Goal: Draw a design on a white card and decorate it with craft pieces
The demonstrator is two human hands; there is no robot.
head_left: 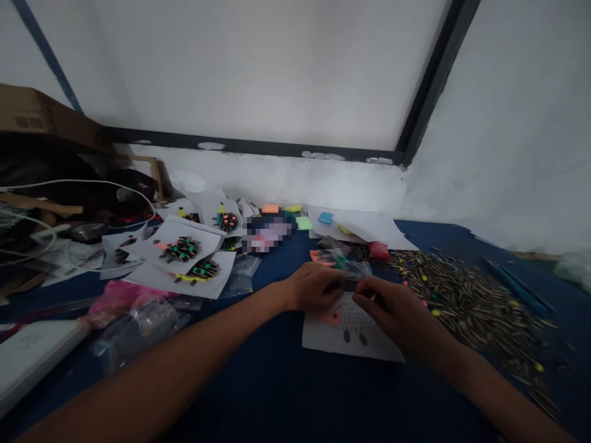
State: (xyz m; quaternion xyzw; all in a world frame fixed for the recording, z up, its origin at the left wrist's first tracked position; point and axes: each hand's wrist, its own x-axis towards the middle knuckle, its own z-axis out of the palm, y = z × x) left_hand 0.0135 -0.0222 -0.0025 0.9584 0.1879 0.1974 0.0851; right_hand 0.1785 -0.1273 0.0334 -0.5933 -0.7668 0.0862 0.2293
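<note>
A white sheet of paper (323, 340) lies under both my hands. It bears a flat salmon-pink clay piece (333, 318), rows of small dark marks, and two seeds (346, 336) near its lower edge. My left hand (318, 287) rests over the sheet's upper left with its fingers curled; what they hold, if anything, is hidden. Over the upper right, my right hand (385, 303) has thumb and fingers pinched together, on something too small to make out. Just beyond the fingertips sits a clear plastic bag (357, 269).
Striped sunflower seeds (471, 301) spread in a heap on the right of the blue table (272, 394). Paper sheets with seed-and-clay hedgehogs (181, 248) lie on the left, near a pink plastic bag (113, 301) and a white box (37, 354). Clay blocks (270, 208) line the back.
</note>
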